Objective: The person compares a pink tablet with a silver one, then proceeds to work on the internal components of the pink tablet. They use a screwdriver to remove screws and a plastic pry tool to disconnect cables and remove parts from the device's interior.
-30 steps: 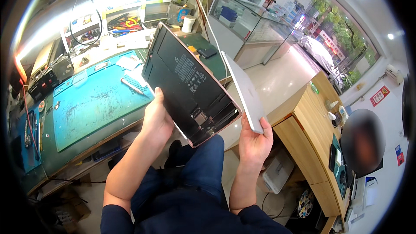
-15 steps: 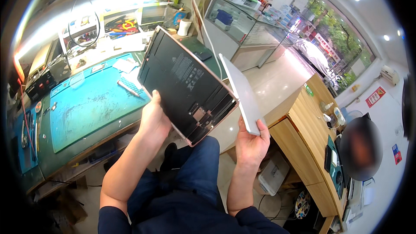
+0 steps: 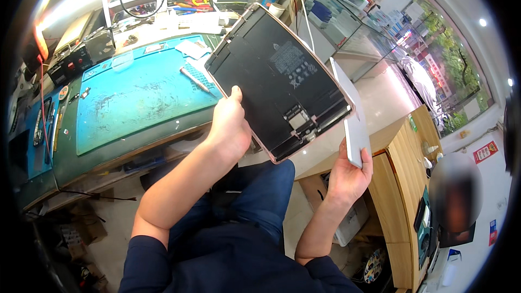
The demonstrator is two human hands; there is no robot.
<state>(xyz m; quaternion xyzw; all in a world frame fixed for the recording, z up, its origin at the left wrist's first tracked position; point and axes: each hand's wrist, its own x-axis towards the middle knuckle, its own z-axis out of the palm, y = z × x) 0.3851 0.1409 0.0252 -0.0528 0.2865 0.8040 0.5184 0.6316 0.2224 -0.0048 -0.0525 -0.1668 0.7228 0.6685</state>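
Observation:
My left hand (image 3: pixel 232 127) is closed on the lower left edge of an opened tablet shell (image 3: pixel 255 59), its thumb over the rim. The shell has a thin pinkish frame; inside are a large black battery with pale print and a small exposed circuit board (image 3: pixel 298 121) near the lower right end. In my right hand (image 3: pixel 348 179), a flat whitish-silver panel (image 3: pixel 355 135) is pinched by its lower end between thumb and fingers. The panel stands nearly edge-on beside the shell's right end, partly hidden behind it; whether the two touch I cannot tell.
A blue work mat (image 3: pixel 135 97) lies on the green bench at left, with a screwdriver (image 3: pixel 194 79) on it. Behind are a black box-shaped device (image 3: pixel 70 65) and hand tools (image 3: pixel 190 2). A wooden counter (image 3: pixel 399 184) and a glass display case (image 3: pixel 347 27) stand at right.
The whole view has shifted, so the bench, shell and panel sit farther right in the picture. The shell's inside faces me more squarely. Both hands keep their holds.

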